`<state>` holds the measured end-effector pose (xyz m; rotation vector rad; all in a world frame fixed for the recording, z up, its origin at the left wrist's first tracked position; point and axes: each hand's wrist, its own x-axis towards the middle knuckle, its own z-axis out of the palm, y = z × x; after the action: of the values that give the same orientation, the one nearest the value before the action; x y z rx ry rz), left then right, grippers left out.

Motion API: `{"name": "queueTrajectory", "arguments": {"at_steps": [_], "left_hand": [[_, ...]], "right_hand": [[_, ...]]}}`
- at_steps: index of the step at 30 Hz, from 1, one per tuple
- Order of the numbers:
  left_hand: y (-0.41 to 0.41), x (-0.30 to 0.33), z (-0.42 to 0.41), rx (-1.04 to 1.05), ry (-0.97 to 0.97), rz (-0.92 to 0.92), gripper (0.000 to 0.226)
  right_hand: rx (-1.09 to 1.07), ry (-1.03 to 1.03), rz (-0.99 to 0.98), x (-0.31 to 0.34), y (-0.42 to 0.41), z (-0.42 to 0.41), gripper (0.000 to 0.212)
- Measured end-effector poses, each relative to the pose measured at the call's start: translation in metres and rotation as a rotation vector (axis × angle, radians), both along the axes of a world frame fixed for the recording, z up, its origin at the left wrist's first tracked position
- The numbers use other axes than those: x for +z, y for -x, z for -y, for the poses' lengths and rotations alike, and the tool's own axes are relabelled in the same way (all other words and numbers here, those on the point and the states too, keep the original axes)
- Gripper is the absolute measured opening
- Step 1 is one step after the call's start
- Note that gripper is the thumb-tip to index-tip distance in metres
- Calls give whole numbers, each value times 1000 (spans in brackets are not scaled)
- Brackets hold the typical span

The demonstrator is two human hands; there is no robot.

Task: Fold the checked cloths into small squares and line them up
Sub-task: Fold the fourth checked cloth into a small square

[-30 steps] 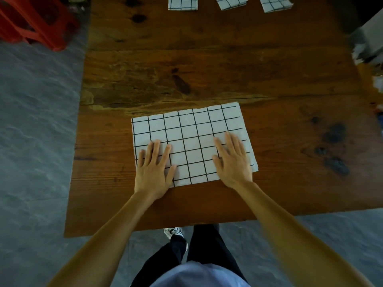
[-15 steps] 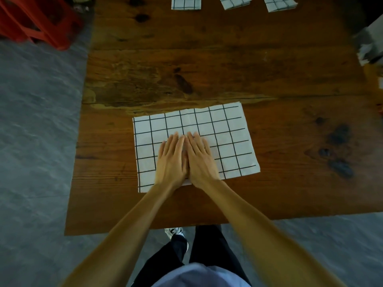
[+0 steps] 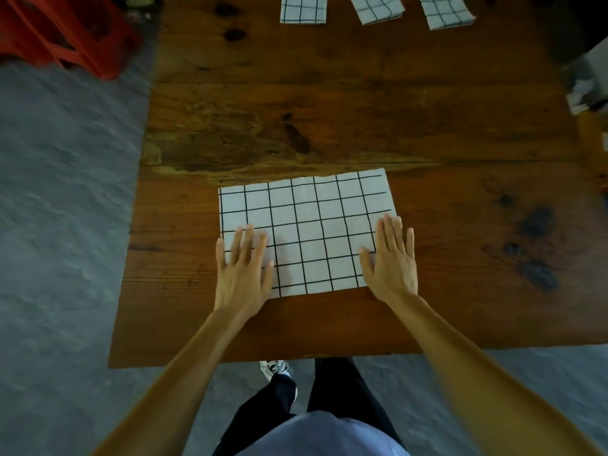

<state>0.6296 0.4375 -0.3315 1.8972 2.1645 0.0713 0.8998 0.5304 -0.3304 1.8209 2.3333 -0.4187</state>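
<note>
a: head view first. where is the cloth being worked on?

b: the checked cloth lies flat in the lower middle of the frame, on the wooden table, folded to a wide rectangle and turned a little off square with the table's near edge.

a: and the hands?

b: both lie flat on it, fingers straight and slightly spread, well apart from each other. the left hand presses the cloth's lower left corner, the right hand its lower right edge, with the outer fingers reaching past the cloth onto the wood. neither grips anything.

a: anything already folded?

b: three small folded checked cloths sit in a row along the top edge of the frame: one left of centre, a second beside it, tilted, and a third further right, also tilted. they lie apart from one another.

a: what else?

b: a red plastic stool in the upper left, on the grey floor. the person's dark trousers and a shoe show at the bottom.
</note>
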Motion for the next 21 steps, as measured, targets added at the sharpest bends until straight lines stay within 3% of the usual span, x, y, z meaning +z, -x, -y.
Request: {"name": "queueTrajectory", "arguments": {"at_steps": [4, 7, 8, 11, 15, 21], "left_hand": [[-53, 2, -27, -39, -25, 87, 62], [-65, -14, -31, -62, 24, 140, 65], [-59, -18, -28, -68, 34, 122, 64], [-23, -21, -7, -56, 36, 41, 63], [10, -13, 14, -11, 35, 39, 60], [7, -8, 15, 26, 33, 17, 57]], "right_hand": [[171, 19, -99, 7, 54, 11, 62], [310, 73, -66, -4, 88, 20, 86], [316, 62, -48, -7, 85, 18, 83], [221, 5, -47, -11, 43, 7, 61], [111, -4, 28, -10, -12, -1, 65], [48, 19, 5, -9, -14, 0, 68]]}}
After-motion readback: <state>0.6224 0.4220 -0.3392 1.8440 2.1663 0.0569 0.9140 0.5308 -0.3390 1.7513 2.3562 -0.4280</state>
